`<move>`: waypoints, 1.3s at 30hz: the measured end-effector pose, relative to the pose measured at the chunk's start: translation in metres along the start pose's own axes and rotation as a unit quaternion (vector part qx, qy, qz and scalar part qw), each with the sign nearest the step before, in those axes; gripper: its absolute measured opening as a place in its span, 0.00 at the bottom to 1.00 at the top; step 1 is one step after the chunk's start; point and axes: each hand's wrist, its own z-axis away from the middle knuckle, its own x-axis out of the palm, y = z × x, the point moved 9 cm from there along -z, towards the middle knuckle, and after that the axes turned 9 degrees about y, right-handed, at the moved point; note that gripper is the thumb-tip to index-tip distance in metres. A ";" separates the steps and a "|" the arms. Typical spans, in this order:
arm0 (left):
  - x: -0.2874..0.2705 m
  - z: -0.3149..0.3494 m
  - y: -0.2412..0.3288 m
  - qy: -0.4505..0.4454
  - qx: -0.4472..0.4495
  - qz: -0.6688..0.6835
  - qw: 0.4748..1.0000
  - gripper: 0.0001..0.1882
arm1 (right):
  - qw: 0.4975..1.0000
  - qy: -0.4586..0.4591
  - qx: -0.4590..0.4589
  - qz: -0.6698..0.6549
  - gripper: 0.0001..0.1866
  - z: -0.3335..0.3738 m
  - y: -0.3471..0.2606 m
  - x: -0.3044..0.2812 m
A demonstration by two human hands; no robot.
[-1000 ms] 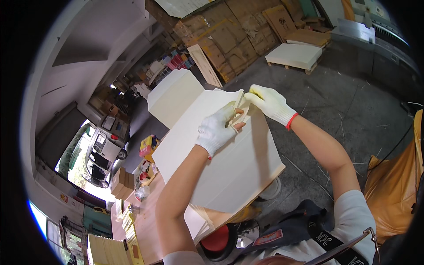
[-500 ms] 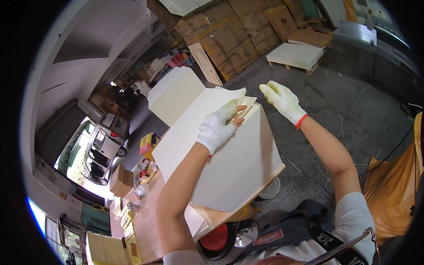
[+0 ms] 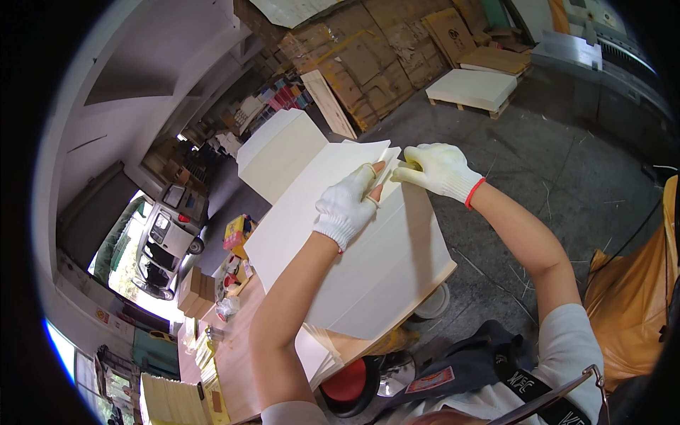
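Observation:
My left hand [image 3: 345,205], in a white knitted glove with bare tips on two fingers, lies on a large cream-white card sheet [image 3: 397,262]. Its fingers are spread beside a raised, folded edge strip [image 3: 386,157] at the sheet's far right. My right hand [image 3: 445,172], in a white glove with a red cuff, is at that same edge. Its thumb and forefinger are apart, with the thumb touching or just above the card. A folded panel [image 3: 283,152] stands up at the far left of the sheet.
A wooden table [image 3: 237,340] carries the sheet, with stacked card pieces [image 3: 319,354] under its near edge. Small brown boxes [image 3: 196,292] stand at the left. A red-seated stool [image 3: 345,382] is below. Farther off are a pallet of white sheets [image 3: 473,88] and an orange cover [image 3: 634,276].
My right hand has moved left to the sheet's folded edge, and its thumb and forefinger have parted. My left hand has shifted only slightly on the card.

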 end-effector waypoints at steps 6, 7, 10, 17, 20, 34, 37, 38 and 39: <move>0.009 -0.029 -0.022 0.048 0.019 -0.125 0.991 0.22 | 0.988 0.055 -0.132 0.050 0.26 -0.011 -0.023 -0.017; 0.011 -0.032 -0.024 0.046 0.018 -0.129 0.990 0.22 | 0.984 0.077 -0.158 0.039 0.26 -0.013 -0.026 -0.019; 0.013 -0.033 -0.025 0.034 0.007 -0.123 0.992 0.22 | 0.985 0.049 -0.088 -0.143 0.25 -0.028 -0.021 -0.008; 0.011 -0.015 -0.039 0.013 -0.048 0.152 0.987 0.21 | 0.940 0.034 0.150 -0.305 0.28 -0.021 0.004 0.020; 0.009 -0.010 -0.027 -0.011 -0.080 0.186 0.979 0.21 | 0.938 0.074 0.156 -0.299 0.28 -0.016 0.005 0.019; 0.002 -0.013 -0.030 0.057 -0.048 0.201 0.977 0.20 | 0.937 0.102 0.124 -0.311 0.27 -0.012 0.002 0.019; 0.008 -0.015 -0.030 0.021 -0.032 0.140 0.989 0.18 | 0.937 0.086 0.132 -0.312 0.26 -0.012 0.002 0.021; 0.009 -0.013 -0.027 0.012 -0.045 0.141 0.989 0.18 | 0.939 0.086 0.133 -0.305 0.26 -0.011 0.002 0.020; 0.008 -0.011 -0.024 0.004 -0.057 0.141 0.988 0.17 | 0.941 0.087 0.133 -0.299 0.26 -0.011 0.001 0.019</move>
